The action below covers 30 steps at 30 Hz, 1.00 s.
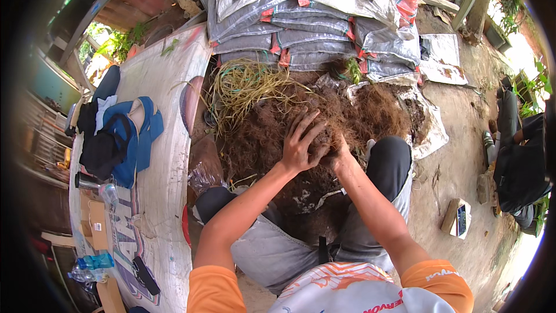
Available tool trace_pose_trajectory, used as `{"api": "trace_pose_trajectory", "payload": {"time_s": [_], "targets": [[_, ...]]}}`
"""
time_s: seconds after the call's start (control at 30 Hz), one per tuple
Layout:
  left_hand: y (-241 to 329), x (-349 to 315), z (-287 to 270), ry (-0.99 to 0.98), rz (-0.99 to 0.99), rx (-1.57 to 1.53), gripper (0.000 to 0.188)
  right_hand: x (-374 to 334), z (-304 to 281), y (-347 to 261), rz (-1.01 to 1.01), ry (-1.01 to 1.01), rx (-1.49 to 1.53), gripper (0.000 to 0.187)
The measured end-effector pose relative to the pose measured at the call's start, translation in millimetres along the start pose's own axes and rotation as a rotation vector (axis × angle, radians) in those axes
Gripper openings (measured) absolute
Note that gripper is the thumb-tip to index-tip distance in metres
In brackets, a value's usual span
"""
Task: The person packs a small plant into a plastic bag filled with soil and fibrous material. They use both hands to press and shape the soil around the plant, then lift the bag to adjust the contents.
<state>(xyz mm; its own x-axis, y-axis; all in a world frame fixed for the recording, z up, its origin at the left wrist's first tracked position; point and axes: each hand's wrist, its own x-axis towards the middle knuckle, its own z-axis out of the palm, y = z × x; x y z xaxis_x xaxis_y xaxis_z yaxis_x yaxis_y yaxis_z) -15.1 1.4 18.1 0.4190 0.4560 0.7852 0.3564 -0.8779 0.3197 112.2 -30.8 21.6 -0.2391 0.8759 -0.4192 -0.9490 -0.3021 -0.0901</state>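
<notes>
Between my two hands, a rounded clump of brown fibre and dark soil [325, 138] is cupped in front of my knees. My left hand [301, 145] presses against its left side, with the fingers curved over it. On the other side my right hand [341, 155] supports it; most of those fingers are hidden behind the clump. Under and beyond the hands lies a heap of loose brown coir-like fibre [255, 139]. A bundle of dry straw-like strands [246, 90] rests at the heap's far left.
Stacked filled sacks [313, 40] rise behind the fibre. To the left, a pale board [168, 156] bears a blue bag [136, 139], bottles and a cardboard box [95, 223]. A phone on a small block [457, 219] stands at right, near another person in dark clothes [521, 168].
</notes>
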Motion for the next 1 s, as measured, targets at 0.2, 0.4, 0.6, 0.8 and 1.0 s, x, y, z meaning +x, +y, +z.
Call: {"api": "trace_pose_trajectory", "payload": {"time_s": [0.2, 0.4, 0.6, 0.8, 1.0], "targets": [[11, -9, 10, 0.062, -0.042, -0.021, 0.021, 34, -56, 5, -0.136, -0.028, -0.118, 0.029], [17, -3, 6, 0.03, -0.131, -0.159, 0.021, 29, -57, 5, -0.147, -0.061, -0.214, 0.031], [13, -2, 15, 0.064, -0.212, -0.225, 0.022, 6, -11, 11, -0.096, 0.161, -0.129, 0.034], [14, -4, 17, 0.148, -0.263, -0.081, 0.02, -12, 14, 7, -0.022, 0.028, -0.149, 0.059], [18, -8, 24, 0.145, -0.337, -0.046, 0.019, 12, -8, 14, -0.172, 0.145, -0.341, 0.047]]}}
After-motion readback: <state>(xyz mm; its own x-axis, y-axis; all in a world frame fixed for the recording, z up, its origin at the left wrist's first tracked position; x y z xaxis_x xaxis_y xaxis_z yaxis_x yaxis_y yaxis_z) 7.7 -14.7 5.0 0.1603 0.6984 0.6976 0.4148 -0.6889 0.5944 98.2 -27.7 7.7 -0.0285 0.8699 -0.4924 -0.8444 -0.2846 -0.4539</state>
